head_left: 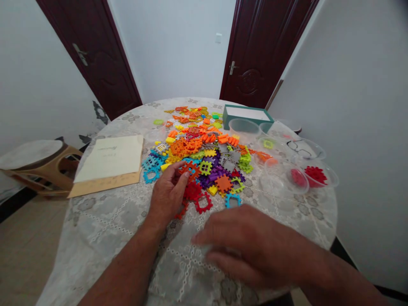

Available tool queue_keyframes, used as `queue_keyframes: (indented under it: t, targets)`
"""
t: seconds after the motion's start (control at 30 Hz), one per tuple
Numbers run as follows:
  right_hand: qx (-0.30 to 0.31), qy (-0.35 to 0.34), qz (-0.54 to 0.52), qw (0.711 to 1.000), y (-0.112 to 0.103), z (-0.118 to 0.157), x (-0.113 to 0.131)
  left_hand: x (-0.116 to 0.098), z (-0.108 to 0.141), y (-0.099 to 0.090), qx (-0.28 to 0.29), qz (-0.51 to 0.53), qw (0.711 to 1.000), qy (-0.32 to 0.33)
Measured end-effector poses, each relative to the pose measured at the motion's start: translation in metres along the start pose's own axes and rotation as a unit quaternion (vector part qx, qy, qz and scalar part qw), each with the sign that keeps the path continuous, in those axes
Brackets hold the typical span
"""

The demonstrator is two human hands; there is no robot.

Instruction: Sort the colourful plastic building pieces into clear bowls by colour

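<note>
My left hand [167, 193] is at the near left side of a heap of colourful plastic building pieces. Its thumb and fingers close on an orange-red lattice piece [191, 170] with notched edges. Just below that piece lie a solid red piece [193, 191] and a red open-frame piece [203, 202]. My right hand [245, 246] hangs over the near part of the table, smeared by motion, so I cannot make out whether it holds anything. Beyond its knuckles is a blue open-frame piece [233, 200], with an orange square piece [223, 183] nearby.
Clear plastic bowls stand on the right, one with red pieces [315, 175]. A green box [247, 114] sits behind them. Paper sheets [110, 159] lie at the left of the cloth-covered round table [105, 238]. A wooden stool [47, 165] stands beyond the left edge.
</note>
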State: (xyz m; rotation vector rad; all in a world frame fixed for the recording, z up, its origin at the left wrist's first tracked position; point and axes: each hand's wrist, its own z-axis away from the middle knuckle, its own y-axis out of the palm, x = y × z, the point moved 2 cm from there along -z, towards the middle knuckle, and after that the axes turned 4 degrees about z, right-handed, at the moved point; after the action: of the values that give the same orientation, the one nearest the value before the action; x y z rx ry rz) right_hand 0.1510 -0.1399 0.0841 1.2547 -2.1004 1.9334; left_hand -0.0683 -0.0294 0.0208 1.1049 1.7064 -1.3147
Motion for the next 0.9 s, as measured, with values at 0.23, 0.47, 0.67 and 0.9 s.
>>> queue_keyframes:
  t: [0.23,0.47,0.67,0.9]
  targets:
    - [-0.133,0.075,0.137,0.979,0.022,-0.052,-0.098,0.005,0.001,0.000,0.015,0.005,0.999,-0.028]
    - [-0.097,0.088,0.187,0.973,0.044,-0.042,-0.107,0.002,0.005,0.003,0.026,0.069,0.992,-0.102]
    - [-0.084,0.094,0.173,0.977,0.054,-0.043,-0.110,0.006,0.002,0.004,0.043,0.112,0.987,-0.110]
    - [-0.120,0.077,0.075,0.987,0.053,-0.044,-0.113,0.008,0.002,0.005,0.057,0.242,0.956,-0.155]
